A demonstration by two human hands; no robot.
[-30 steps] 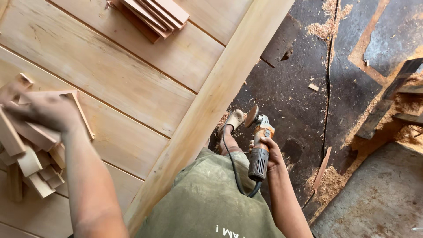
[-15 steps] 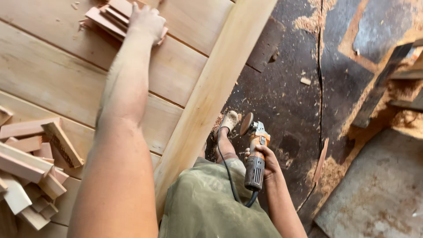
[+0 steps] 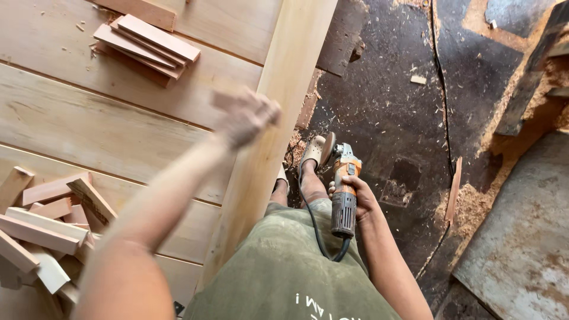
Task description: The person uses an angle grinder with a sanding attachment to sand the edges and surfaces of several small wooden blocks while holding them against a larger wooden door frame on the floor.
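Our right hand [image 3: 355,198] grips the angle grinder [image 3: 342,189] by its body, low at our right; heavy and stiff, we judge, best held mid-barrel. Our left hand [image 3: 246,115] blurs over the plank table [image 3: 71,118], its grip unclear.

An orange-and-grey angle grinder [image 3: 344,189], pale tan wooden blocks [image 3: 148,44], olive-green shirt [image 3: 296,272], dark sawdust-speckled floor [image 3: 403,118].

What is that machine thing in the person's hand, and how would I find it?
Start at the long pale plank along the edge of the wooden bench. Just to its right, over the dark, sawdusty floor, the right hand grips a grinder. It is the only power tool there: grey and orange, with a round disc in front and a black cord behind.
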